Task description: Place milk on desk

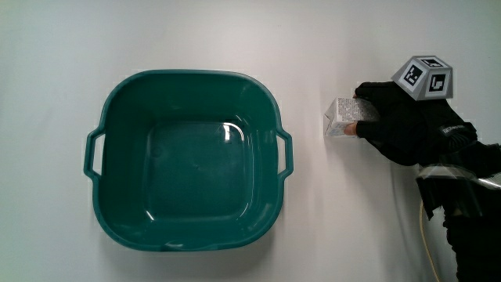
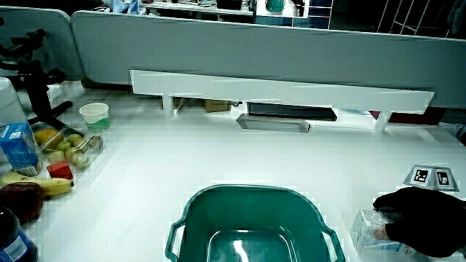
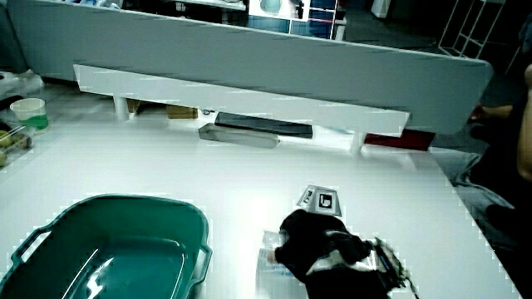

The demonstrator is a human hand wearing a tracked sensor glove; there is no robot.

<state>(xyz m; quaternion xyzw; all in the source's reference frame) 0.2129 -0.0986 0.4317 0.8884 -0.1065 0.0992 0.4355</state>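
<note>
The hand in the black glove [image 1: 407, 125] rests on the white worktop [image 1: 196, 39] with its grip closed around a small white milk carton with grey print [image 1: 343, 117]. In the main view the fingers [image 1: 368, 95] curl over one end of the carton and the thumb presses against the side nearer to the person, so the carton is clamped between them. The carton lies on the worktop, between the hand and the large teal plastic basin with two handles [image 1: 188, 160], just beside the basin's handle but not touching it. The small patterned cube [image 1: 424, 77] sits on the back of the hand. In both side views the carton [image 2: 368, 231] [image 3: 270, 264] shows only in part, under the hand [image 2: 426, 218] [image 3: 320, 249], and whether it is lifted from the surface cannot be told there. The basin [image 2: 251, 225] [image 3: 108, 245] stands open and holds nothing. In a side view a group of things is seen at the worktop's edge, well apart from the hand: a blue carton [image 2: 18, 145], a yellow banana [image 2: 33, 182] and a small white cup [image 2: 95, 114].
</note>
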